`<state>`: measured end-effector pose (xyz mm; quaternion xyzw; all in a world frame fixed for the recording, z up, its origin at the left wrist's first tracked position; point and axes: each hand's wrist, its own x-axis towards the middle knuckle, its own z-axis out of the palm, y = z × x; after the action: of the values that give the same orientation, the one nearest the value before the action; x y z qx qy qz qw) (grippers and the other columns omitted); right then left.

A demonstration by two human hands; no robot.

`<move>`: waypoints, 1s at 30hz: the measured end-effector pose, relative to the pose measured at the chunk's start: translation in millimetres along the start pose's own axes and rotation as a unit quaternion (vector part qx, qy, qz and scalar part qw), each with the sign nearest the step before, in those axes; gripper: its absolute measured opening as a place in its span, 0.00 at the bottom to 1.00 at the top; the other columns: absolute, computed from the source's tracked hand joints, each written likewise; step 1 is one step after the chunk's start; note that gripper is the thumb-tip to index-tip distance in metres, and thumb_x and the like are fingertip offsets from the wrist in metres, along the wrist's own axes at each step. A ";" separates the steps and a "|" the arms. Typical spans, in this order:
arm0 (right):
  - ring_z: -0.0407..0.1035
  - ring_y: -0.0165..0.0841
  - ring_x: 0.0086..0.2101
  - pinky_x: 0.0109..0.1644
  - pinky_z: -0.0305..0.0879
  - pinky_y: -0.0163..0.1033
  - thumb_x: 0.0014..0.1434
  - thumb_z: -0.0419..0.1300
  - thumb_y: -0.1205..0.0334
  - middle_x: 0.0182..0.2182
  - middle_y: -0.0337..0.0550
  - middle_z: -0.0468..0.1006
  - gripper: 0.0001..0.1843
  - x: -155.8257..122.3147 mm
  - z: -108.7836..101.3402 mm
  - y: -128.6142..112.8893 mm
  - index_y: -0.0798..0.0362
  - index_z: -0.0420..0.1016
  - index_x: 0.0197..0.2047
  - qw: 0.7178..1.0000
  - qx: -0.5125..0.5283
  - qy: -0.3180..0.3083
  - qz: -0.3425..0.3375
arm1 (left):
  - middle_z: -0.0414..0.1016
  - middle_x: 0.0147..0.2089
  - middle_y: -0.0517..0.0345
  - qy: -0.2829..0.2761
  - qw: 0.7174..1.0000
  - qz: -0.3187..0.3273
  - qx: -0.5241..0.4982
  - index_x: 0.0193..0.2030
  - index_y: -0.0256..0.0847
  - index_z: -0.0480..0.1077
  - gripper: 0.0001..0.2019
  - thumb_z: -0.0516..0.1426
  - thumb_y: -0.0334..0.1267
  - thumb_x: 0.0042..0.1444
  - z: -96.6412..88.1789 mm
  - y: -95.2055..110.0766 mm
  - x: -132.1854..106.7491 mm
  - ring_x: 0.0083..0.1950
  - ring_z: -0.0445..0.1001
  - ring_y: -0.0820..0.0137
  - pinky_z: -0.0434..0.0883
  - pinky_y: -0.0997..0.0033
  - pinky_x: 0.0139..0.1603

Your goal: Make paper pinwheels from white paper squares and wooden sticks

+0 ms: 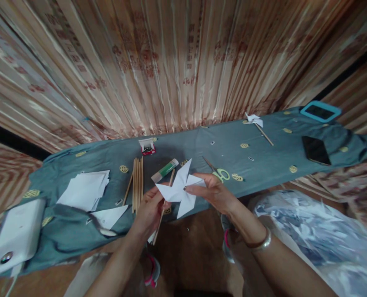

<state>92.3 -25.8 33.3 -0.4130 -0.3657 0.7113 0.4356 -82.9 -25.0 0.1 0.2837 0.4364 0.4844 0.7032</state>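
A white paper pinwheel is held up over the table's front edge. My right hand grips it from the right, its thumb by a small dark pin head at the centre. In my left hand is a thin wooden stick, which passes up behind the pinwheel's left blade. Just beyond my hands lie a green and white glue stick and scissors with light green handles. Left of them is a row of wooden sticks. Whether stick and pinwheel are joined is hidden.
A small open red box stands behind the sticks. White paper squares and a white device with a cable lie left. To the right are a finished pinwheel, a black phone, a blue-framed device and a plastic bag.
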 end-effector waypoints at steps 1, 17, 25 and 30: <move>0.69 0.27 0.27 0.34 0.64 0.34 0.40 0.74 0.55 0.27 0.36 0.80 0.16 -0.8 1.1 -0.4 0.53 0.81 0.32 1.000 -0.007 -0.002 0.000 | 0.62 0.16 0.67 -0.008 1.000 -0.019 -0.009 0.27 0.35 0.75 0.15 0.69 0.42 0.36 2.5 -2.0 -1.6 0.17 0.52 0.83 0.51 0.83 0.18; 0.66 0.26 0.28 0.31 0.60 0.31 0.60 0.61 0.58 0.28 0.37 0.75 0.08 -59.5 11.4 2.3 0.54 0.77 0.36 0.954 -0.264 -0.031 -0.135 | 0.75 0.26 0.56 -0.056 0.994 -0.092 -0.032 0.24 0.34 0.79 0.12 0.72 0.38 0.33 29.2 15.1 -45.3 0.25 0.67 0.76 0.63 0.77 0.26; 0.72 0.26 0.37 0.41 0.67 0.31 0.62 0.57 0.70 0.36 0.39 0.78 0.05 -69.4 6.8 -0.2 0.52 0.71 0.42 0.826 -0.405 -0.014 -0.392 | 0.71 0.28 0.58 -0.111 0.993 -0.044 -0.005 0.27 0.36 0.81 0.08 0.69 0.38 0.42 37.9 14.1 -47.1 0.28 0.65 0.77 0.61 0.78 0.29; 0.73 0.29 0.37 0.42 0.70 0.34 0.65 0.54 0.66 0.37 0.44 0.80 0.06 -69.1 6.6 -2.1 0.54 0.71 0.44 0.775 -0.444 -0.005 -0.451 | 0.69 0.25 0.60 -0.103 0.993 -0.066 -0.009 0.25 0.35 0.81 0.10 0.71 0.40 0.38 43.7 18.4 -49.4 0.26 0.64 0.80 0.60 0.82 0.27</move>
<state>106.3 -89.8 56.3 -0.3451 -0.7870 0.1943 0.4730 -59.4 -63.0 51.9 0.2961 0.3752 0.4095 0.7771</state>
